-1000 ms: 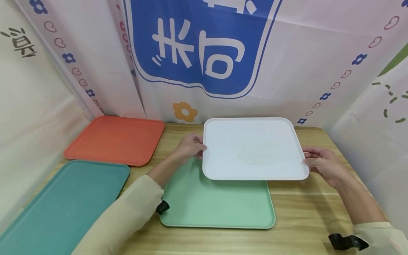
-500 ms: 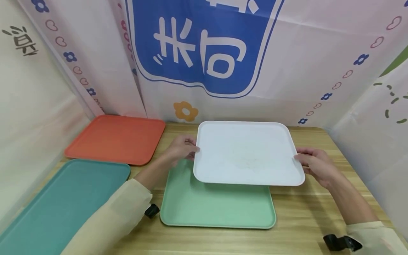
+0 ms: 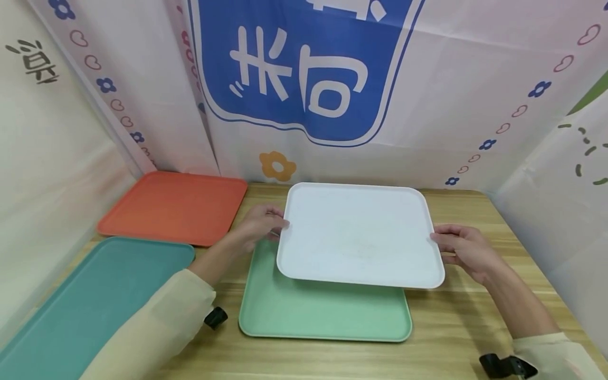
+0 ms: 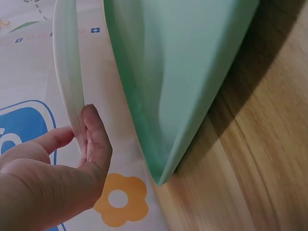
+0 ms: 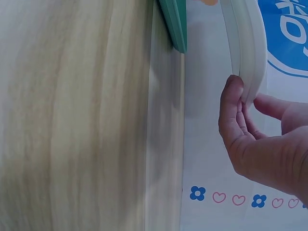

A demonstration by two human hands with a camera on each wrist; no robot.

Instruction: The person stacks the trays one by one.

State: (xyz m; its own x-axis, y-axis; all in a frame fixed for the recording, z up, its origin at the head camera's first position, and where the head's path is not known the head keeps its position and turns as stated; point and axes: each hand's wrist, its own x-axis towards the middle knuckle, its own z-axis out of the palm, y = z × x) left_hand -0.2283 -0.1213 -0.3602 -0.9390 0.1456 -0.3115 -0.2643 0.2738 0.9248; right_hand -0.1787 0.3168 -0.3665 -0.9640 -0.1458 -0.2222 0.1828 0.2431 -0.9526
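Note:
A white tray [image 3: 358, 235] is held level-ish above a light green tray [image 3: 328, 311], covering its back part in the head view. My left hand [image 3: 258, 227] pinches the white tray's left edge, thumb on top and fingers beneath. At the opposite edge my right hand [image 3: 467, 249] grips it the same way. The left wrist view shows a gap between the raised white tray [image 4: 68, 62] and the green tray [image 4: 192, 57] on the table. In the right wrist view, thumb and fingers of the right hand [image 5: 269, 139] close on the white rim [image 5: 248, 48].
An orange tray [image 3: 176, 208] lies at the back left of the wooden table [image 3: 456, 338]. In front of it lies a teal tray [image 3: 100, 301]. Printed cloth [image 3: 389, 158] hangs behind the table and along both sides.
Both hands have carried the white tray left and toward the camera, so it covers the green tray's back part more squarely. The other trays stay where they were.

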